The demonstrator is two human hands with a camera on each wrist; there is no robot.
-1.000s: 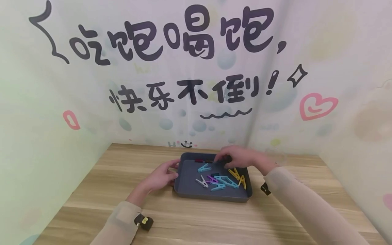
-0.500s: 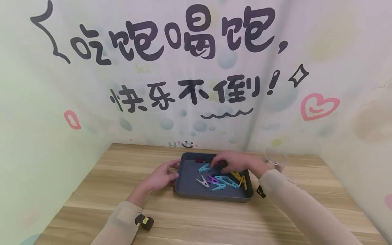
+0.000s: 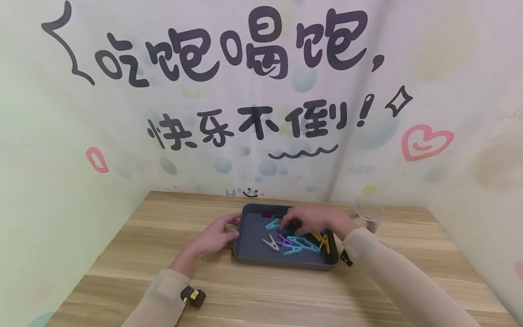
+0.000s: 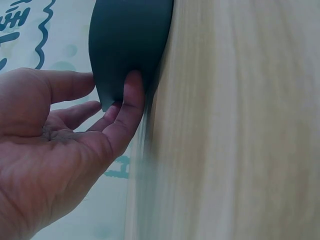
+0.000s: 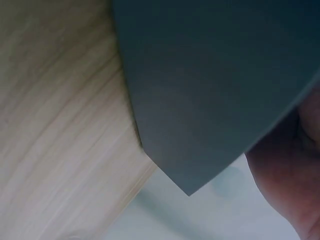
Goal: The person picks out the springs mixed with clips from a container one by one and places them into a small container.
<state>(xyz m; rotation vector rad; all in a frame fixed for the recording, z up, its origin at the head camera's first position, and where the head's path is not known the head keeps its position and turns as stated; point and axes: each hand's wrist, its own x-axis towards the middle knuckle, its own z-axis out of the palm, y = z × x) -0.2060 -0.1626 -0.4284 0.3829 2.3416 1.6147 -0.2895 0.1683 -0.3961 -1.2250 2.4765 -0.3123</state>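
Observation:
A dark grey tray lies on the wooden table in the head view. Several clothespins are in it: a light blue one toward the back, a white one, a purple one, and light blue and yellow ones at right. My left hand touches the tray's left wall from outside; in the left wrist view its loosely bent fingers rest on that wall. Over the tray's back right part, my right hand points its fingers down. Something dark shows beneath it; whether it is held is unclear.
A clear cup stands behind the right forearm. At the tray's back wall lie a dark red piece and a small dark one. The table meets a printed wall cloth at its back edge.
My right hand has moved left and down into the tray, close to the back light blue clothespin, then slightly back right. The clear cup has come into fuller view. My left hand has stayed put.

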